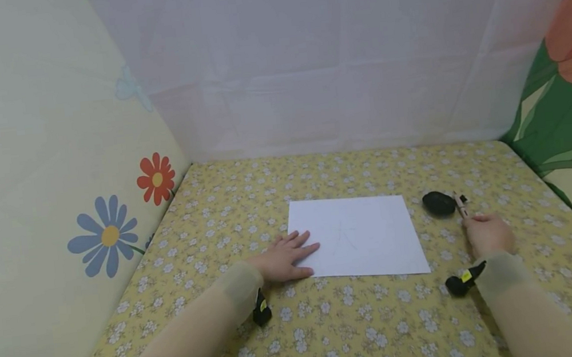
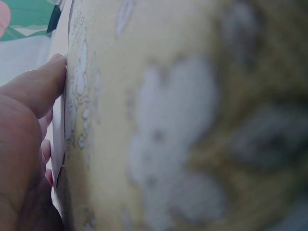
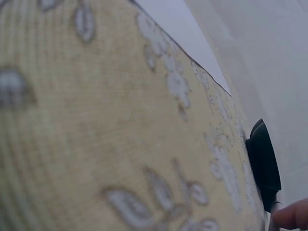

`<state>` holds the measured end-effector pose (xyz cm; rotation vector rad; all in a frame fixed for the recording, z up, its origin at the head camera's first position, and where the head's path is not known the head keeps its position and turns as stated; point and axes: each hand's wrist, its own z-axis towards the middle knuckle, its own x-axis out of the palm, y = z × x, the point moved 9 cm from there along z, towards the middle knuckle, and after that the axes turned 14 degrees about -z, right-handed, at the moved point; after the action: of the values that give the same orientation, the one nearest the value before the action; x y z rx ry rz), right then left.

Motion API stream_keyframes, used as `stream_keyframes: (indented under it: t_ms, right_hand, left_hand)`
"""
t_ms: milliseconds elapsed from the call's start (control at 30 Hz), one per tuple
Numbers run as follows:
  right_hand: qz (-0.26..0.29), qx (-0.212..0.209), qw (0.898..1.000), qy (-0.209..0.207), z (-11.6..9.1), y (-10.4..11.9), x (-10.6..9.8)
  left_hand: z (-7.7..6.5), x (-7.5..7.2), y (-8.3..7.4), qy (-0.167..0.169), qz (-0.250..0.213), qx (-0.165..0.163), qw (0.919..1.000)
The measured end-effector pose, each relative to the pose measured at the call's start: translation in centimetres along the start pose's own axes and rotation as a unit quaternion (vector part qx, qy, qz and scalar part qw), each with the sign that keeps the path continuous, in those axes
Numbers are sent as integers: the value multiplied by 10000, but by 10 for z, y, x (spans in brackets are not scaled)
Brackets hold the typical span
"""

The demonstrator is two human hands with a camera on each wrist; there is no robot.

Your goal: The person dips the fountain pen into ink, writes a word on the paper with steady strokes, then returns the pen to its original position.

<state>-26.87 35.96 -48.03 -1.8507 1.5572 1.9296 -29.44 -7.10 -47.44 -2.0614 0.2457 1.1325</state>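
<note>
A white sheet of paper (image 1: pixel 369 239) lies on the flowered cloth, with faint thin strokes near its middle. My left hand (image 1: pixel 288 257) rests flat on the sheet's left edge, fingers spread. Beyond the sheet's right side, my right hand (image 1: pixel 489 235) holds a slim pinkish pen-like stick (image 1: pixel 460 205) between thumb and fingers. A small black piece (image 1: pixel 463 199) shows beside the stick's far end; whether it belongs to the stick, I cannot tell. Just left of the stick sits a black oval object (image 1: pixel 439 204), also visible as a dark shape (image 3: pixel 263 161) in the right wrist view.
Yellow flowered cloth (image 1: pixel 368 331) covers the table. A pale sheet (image 1: pixel 277 87) hangs behind it, with flower-printed walls on the left and right. Each wrist carries a small black camera, the left one (image 1: pixel 261 310) and the right one (image 1: pixel 459 284) both close above the cloth.
</note>
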Motion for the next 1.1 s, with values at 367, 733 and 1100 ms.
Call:
stream_keyframes:
  t_ms: [367,733,1100]
  right_hand:
    - [91,99,9999,96,1,-2,1]
    - [368,31,9970,673,4,1,-2]
    - [53,-1818,9831,198,-15,34,-18]
  left_hand:
    - [0,0,-1,0,-1,7,10000]
    - [8,-4,1,-330,171,-282,9989]
    - [4,-12,-3,-595,150,-220,9979]
